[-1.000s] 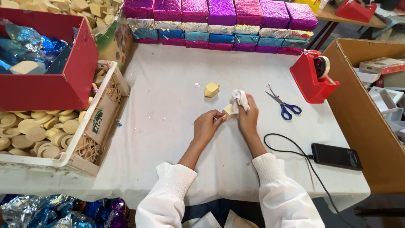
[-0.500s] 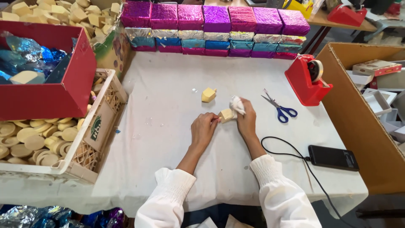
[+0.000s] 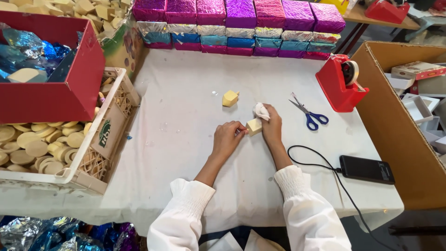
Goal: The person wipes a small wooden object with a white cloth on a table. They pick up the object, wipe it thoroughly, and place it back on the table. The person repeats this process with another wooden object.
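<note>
Both our hands pinch the pale block (image 3: 253,126): left hand (image 3: 227,137), right hand (image 3: 272,124). Our right also seems to clutch a white cloth (image 3: 261,111). Blue scissors (image 3: 307,113) lie just right of the block.

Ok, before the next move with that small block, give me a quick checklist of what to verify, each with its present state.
1. Left hand touching the pale wooden block: ok, fingertips at its left side.
2. Right hand on the block: ok, against its right side.
3. White cloth held in the right hand: ok, bunched above the fingers.
4. Block resting on the white table cover: cannot tell, the hands hide its underside.
5. Second block out of the way: ok, apart, farther up the table.
6. Blue-handled scissors away from the hands: ok, lying to the right, untouched.
</note>
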